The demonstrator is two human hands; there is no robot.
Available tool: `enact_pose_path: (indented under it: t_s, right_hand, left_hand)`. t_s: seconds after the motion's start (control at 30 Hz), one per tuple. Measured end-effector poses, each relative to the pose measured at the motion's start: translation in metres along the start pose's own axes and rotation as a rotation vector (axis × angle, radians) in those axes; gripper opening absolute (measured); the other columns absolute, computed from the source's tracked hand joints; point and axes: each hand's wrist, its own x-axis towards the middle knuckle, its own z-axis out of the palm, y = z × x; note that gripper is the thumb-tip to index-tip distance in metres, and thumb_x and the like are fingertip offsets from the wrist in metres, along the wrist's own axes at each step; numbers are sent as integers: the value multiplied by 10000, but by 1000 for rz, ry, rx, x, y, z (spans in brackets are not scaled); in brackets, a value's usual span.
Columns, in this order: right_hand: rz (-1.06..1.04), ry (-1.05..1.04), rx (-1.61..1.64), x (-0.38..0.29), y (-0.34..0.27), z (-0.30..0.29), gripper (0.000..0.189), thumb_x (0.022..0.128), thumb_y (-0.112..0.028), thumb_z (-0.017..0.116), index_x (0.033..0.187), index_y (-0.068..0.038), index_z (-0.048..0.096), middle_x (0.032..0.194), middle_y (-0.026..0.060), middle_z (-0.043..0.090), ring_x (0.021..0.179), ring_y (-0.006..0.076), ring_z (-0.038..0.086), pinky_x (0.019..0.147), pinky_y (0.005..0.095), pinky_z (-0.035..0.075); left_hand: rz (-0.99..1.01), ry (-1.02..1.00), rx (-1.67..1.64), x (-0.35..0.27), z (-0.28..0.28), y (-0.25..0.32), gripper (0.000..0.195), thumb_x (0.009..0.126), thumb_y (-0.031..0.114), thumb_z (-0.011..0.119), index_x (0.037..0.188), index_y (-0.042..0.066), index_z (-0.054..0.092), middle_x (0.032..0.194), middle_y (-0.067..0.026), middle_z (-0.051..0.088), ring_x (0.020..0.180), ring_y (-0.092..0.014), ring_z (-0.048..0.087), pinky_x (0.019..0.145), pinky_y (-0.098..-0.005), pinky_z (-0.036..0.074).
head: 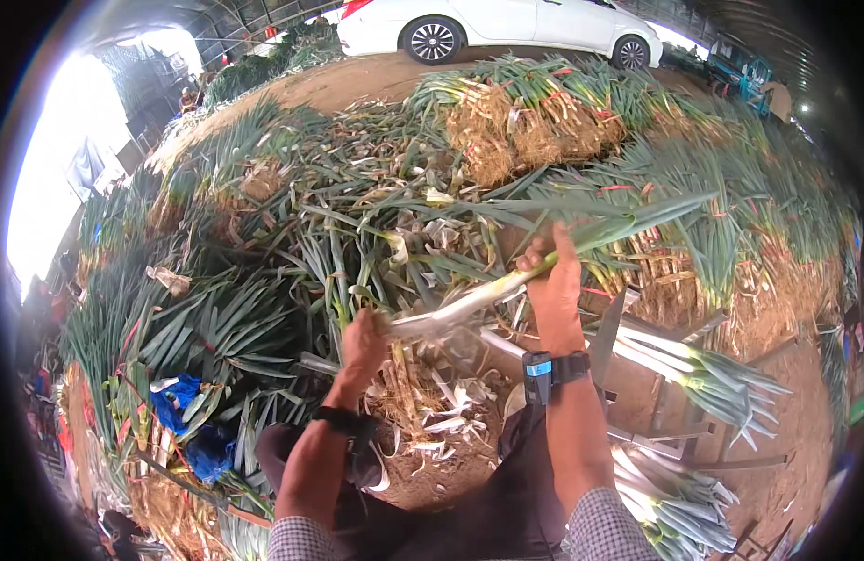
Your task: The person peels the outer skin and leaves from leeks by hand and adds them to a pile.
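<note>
A single Welsh onion [474,300] lies slantwise across the view, its white stalk to the left and green leaves to the upper right. My right hand [556,277] grips it where white turns to green. At the stalk's lower left end, my left hand [365,342] is closed around the tip; blur hides the finger detail and the roots. Between my knees, stripped skins and pale scraps [456,421] lie on the dirt beside a few rooty stalks [401,382]. Clean white onions [684,365] rest together at right, on a metal rack [673,433].
Another cleaned bunch [666,494] lies lower right. An upright metal blade [607,340] stands close to my right wrist. Blue plastic bags [186,421] sit at left among unpeeled onions [228,329]. Tied bundles [537,119] are heaped ahead, before a white car [502,28].
</note>
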Motion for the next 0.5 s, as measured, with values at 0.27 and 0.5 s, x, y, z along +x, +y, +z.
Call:
enact_pose_path:
  t_s: [0.27, 0.5]
  right_hand:
    - [-232, 50, 6, 22, -55, -27, 245, 883, -327, 681, 869, -132, 534, 680, -12, 445, 562, 112, 386, 544, 290, 360]
    - [-92, 30, -9, 10, -6, -3, 278, 872, -303, 702, 849, -85, 532, 697, 20, 496, 628, 154, 487, 624, 349, 458]
  left_hand:
    - [-361, -20, 350, 8, -94, -123, 287, 845, 257, 609, 747, -12, 606, 735, -243, 626, 737, -375, 649, 654, -468, 477]
    - [-40, -3, 372, 30, -80, 4, 181, 841, 219, 636, 892, 49, 671, 773, -178, 632, 752, -360, 636, 661, -441, 484]
